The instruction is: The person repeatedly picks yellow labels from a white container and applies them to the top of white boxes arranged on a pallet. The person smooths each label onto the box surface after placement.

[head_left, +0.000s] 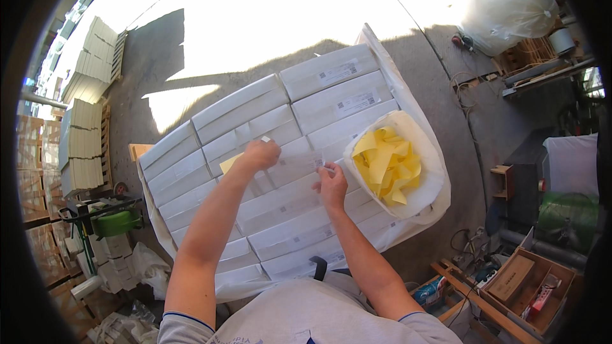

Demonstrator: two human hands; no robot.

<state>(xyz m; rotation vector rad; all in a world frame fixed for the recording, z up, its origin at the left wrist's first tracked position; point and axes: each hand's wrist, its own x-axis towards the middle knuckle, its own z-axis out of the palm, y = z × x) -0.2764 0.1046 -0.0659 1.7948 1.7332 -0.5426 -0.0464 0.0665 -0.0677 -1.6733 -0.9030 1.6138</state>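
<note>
My left hand point(262, 154) is closed above the white boxes, fingers curled. A yellow paper piece point(231, 164) shows beside its wrist and a small white bit at its fingertips; whether both are one item I cannot tell. My right hand point(333, 186) pinches the edge of a clear label point(299, 162) that spans the gap between the hands. Beneath lie rows of flat white boxes point(280, 207), several bearing printed labels. Right of my right hand stands a white bag point(428, 200) with its rim rolled open, full of crumpled yellow paper strips point(386, 165).
White wrapping point(390, 64) hangs along the load's right edge. Pallets of stacked light panels point(83, 143) stand at left, near a green-and-black machine point(118, 220). At lower right is a wooden compartment box point(529, 286); big plastic bags point(510, 9) sit at the upper right.
</note>
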